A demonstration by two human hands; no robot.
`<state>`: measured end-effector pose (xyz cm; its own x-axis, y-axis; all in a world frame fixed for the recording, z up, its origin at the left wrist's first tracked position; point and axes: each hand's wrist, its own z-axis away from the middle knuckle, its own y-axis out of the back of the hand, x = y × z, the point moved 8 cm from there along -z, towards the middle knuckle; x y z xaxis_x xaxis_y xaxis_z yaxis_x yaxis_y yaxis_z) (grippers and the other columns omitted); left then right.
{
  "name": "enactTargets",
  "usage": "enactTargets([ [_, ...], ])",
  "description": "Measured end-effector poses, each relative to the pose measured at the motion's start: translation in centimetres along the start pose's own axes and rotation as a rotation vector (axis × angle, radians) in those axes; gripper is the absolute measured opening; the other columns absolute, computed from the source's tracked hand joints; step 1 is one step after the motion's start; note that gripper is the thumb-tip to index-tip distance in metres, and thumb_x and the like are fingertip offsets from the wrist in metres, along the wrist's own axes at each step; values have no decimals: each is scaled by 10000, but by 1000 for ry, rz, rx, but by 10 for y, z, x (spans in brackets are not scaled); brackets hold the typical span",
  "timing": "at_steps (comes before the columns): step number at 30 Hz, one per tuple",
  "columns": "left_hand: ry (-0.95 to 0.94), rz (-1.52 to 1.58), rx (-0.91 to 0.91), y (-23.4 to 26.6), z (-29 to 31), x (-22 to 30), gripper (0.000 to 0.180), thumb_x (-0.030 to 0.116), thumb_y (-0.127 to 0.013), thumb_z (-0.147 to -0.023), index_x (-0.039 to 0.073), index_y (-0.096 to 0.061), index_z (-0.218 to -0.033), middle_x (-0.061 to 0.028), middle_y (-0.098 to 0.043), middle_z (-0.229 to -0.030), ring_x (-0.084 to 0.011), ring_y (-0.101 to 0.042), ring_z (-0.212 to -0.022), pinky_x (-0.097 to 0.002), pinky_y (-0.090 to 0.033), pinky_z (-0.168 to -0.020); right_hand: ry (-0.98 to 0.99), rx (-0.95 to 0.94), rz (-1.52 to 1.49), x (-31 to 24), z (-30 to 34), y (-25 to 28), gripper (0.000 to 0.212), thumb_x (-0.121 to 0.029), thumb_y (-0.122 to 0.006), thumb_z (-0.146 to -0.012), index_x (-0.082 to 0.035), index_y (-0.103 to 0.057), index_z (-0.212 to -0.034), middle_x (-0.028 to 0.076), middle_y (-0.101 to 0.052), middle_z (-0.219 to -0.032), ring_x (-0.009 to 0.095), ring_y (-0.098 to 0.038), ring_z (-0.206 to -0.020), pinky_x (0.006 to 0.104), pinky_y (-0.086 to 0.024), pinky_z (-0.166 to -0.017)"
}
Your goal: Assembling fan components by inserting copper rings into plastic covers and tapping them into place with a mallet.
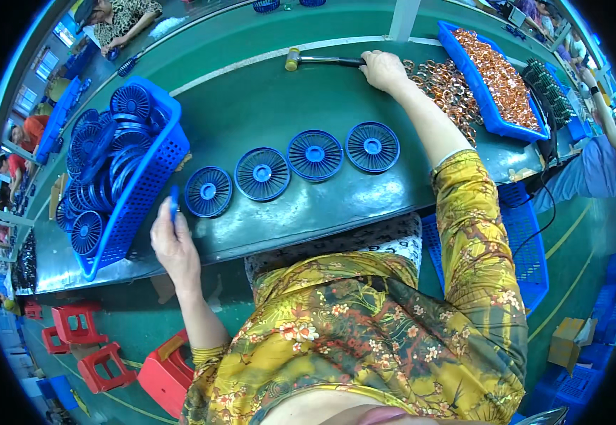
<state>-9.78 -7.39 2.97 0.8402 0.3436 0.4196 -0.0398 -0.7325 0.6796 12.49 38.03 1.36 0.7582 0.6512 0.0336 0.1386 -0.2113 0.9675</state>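
Right now our right hand (pixel 382 69) is curled around the dark handle of a small mallet (pixel 322 60) that lies near the far edge of the green bench (pixel 265 106), its pale head pointing to our left. The grip looks clenched on the handle's end. Our left hand (pixel 172 241) hovers at the near edge of the bench, and something thin and blue (pixel 174 202) stands up from its fingers; we cannot tell what it is, but the hand seems pinched on it.

Between the hands, 4 round blue fan grilles (pixel 315 154) lie flat in a row on the bench, each apart from its neighbour. More of them are stacked in a blue basket (pixel 148 188) just to the left. To the right, copper-coloured coils (pixel 449 88) are heaped beside a blue tray (pixel 488 113) holding more.

We judge the mallet head-heavy for its size, stiff, and best held low on the handle, as it is. The grilles look like light, thin-ribbed plastic: rigid enough to lift by the rim, yet the ribs could crack under a hard blow, so the hub is the safer place to press.
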Motion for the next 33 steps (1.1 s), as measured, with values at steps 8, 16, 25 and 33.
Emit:
enactTargets([
  [8, -96, 128, -9, -17, -8, 56, 367, 119, -635, -856, 28, -553, -1203, -248, -454, -1337, -364, -455, -1227, -418, -367, -1005, -86, 132, -37, -24, 58, 60, 311, -309, -519, -904, -22, -603, -988, 179, -645, -950, 333, -631, -896, 440, -490, -790],
  [16, -647, 335, -440, -101, -17, 216, 678, 317, -740, -744, 76, -439, -1302, -271, -351, -1396, -408, -328, -1314, -503, -265, -1084, -172, 168, -1153, -14, 207, 111, 261, -218, -437, -991, 6, -548, -1067, 16, -539, -686, 62, -477, -533, 230, -383, -489],
  [25, -581, 369, -698, -192, -30, 257, 906, 420, -756, -709, 20, -304, -1385, -267, -475, -1275, -399, -446, -1222, -448, -338, -1069, -388, 271, -1343, -6, 319, 132, 404, -162, -388, -1006, 18, -373, -1367, 25, -511, -698, 24, -390, -476, 157, -302, -416],
  [33, -446, 370, -796, -198, -31, 253, 1021, 447, -790, -663, 11, -239, -1404, -287, -521, -1210, -392, -524, -1147, -432, -431, -991, -438, -96, -876, -1, 333, 81, 415, -89, -460, -960, -39, -432, -1372, -4, -501, -689, 71, -454, -613, 228, -402, -553],
])
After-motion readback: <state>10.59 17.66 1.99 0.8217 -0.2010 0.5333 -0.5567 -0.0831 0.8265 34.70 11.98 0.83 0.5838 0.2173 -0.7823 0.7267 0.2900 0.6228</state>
